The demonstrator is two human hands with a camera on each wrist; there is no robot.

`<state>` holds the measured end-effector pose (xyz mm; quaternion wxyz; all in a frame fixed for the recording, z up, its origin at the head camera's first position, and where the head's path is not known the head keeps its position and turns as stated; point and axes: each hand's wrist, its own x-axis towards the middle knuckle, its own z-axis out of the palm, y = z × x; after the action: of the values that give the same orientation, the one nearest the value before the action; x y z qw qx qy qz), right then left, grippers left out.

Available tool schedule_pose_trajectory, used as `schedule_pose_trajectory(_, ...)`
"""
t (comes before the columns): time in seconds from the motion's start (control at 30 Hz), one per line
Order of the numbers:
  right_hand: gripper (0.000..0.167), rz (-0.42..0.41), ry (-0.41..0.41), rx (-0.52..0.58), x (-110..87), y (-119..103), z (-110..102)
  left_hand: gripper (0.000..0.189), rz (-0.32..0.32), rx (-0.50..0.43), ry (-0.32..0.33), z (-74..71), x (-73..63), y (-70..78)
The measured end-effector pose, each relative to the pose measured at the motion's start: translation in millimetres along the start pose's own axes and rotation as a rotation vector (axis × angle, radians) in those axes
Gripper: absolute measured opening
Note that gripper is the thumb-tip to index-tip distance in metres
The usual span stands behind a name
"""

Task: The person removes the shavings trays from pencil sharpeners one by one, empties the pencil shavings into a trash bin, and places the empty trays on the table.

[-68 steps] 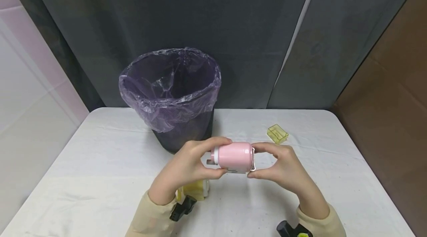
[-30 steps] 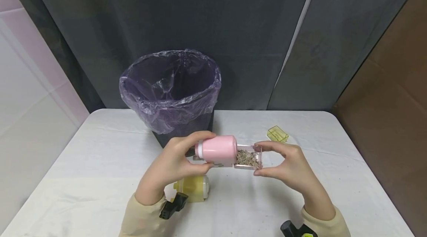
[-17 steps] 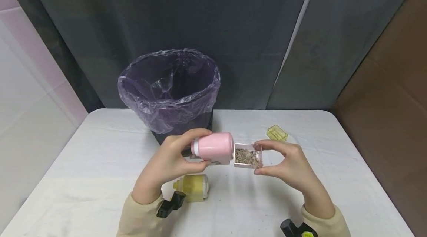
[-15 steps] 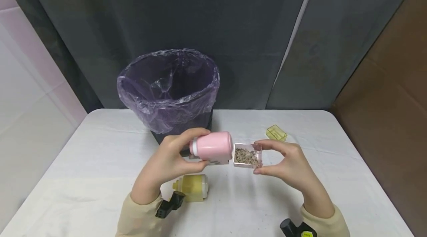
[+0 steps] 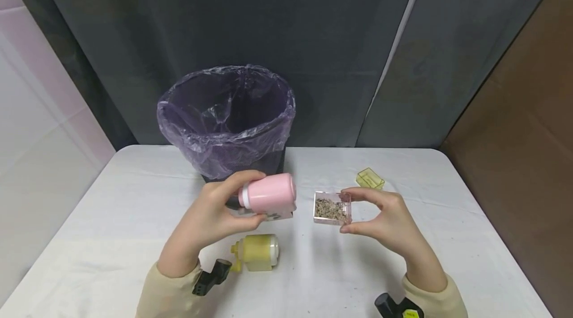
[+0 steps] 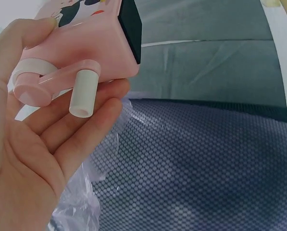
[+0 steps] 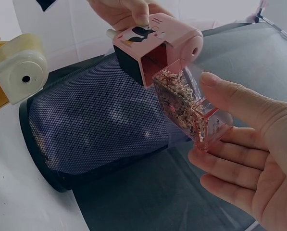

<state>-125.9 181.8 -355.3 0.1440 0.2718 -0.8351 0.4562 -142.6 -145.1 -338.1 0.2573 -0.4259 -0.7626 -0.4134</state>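
A pink crank pencil sharpener point(image 5: 270, 193) is gripped by my left hand point(image 5: 210, 213), above the table in front of the bin. Its crank handle point(image 6: 83, 94) with a white knob shows in the left wrist view. In the right wrist view its drawer slot faces outward, uncovered. My right hand point(image 5: 380, 213) pinches the clear pink shavings drawer point(image 5: 332, 208) by one end; pencil shavings point(image 7: 179, 98) fill much of it. In the head view a gap separates drawer and sharpener. A yellow crank pencil sharpener point(image 5: 258, 252) lies on the table near my left wrist.
A mesh trash bin point(image 7: 105, 115) lined with a purple plastic bag point(image 5: 224, 144) stands at the back left of the white table point(image 5: 438, 208). A yellow clear drawer point(image 5: 370, 178) lies at the back right. Dark curtain hangs behind.
The drawer has come out of the pink sharpener, showing the shavings. My left hand has moved left with the sharpener, widening the gap. My right hand has shifted slightly right with the drawer.
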Motion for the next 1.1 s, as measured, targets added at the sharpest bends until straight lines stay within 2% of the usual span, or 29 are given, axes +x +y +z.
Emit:
schedule_pose_trajectory(0.3, 0.055, -0.007, 0.006, 0.008, 0.1, 0, -2, 0.065, -0.024, 0.069, 0.028, -8.6, -10.3, -3.3)
schedule_pose_trajectory(0.47, 0.056, 0.001, 0.007, 0.017, -0.6, -1, -2, 0.057, -0.047, 0.091, 0.048, -12.0, -22.4, -5.7)
schedule_pose_trajectory(0.67, 0.056, -0.011, 0.007, 0.009, -1.4, 0, -3, 0.066, -0.064, 0.135, 0.069, -16.1, -36.8, -12.2)
schedule_pose_trajectory(0.83, 0.057, -0.021, 0.013, 0.011, -1.7, -1, -2, 0.062, -0.088, 0.174, 0.082, -23.3, -47.8, -13.5)
schedule_pose_trajectory(1.1, 0.058, -0.011, 0.036, 0.003, -2.4, -1, -4, 0.054, -0.196, 0.207, 0.035, -35.6, -64.2, -12.6)
